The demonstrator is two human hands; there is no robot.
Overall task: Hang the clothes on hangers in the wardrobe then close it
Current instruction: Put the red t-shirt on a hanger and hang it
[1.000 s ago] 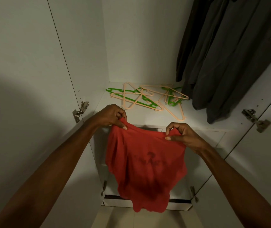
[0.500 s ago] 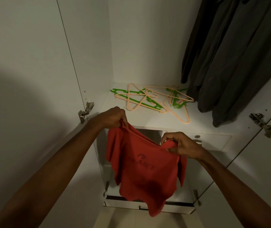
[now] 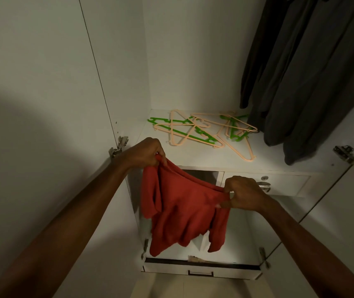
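Observation:
A red T-shirt (image 3: 182, 214) hangs in front of the open wardrobe, held up by both my hands. My left hand (image 3: 144, 153) grips its upper left edge, level with the shelf front. My right hand (image 3: 243, 195) pinches the upper right edge lower down, so the shirt's top slopes down to the right. Behind them, several green and peach plastic hangers (image 3: 204, 131) lie tangled on the white wardrobe shelf (image 3: 264, 155).
Dark grey garments (image 3: 309, 78) hang at the right, reaching down to the shelf. An open drawer (image 3: 201, 269) juts out below the shirt. A closed drawer with a lock (image 3: 287, 183) sits under the shelf. Both doors stand open, with hinges at the left (image 3: 119, 146) and right (image 3: 353, 160).
My right hand has dropped lower and the shirt has bunched and twisted, its printed front no longer spread flat. The view has tilted down and nearer.

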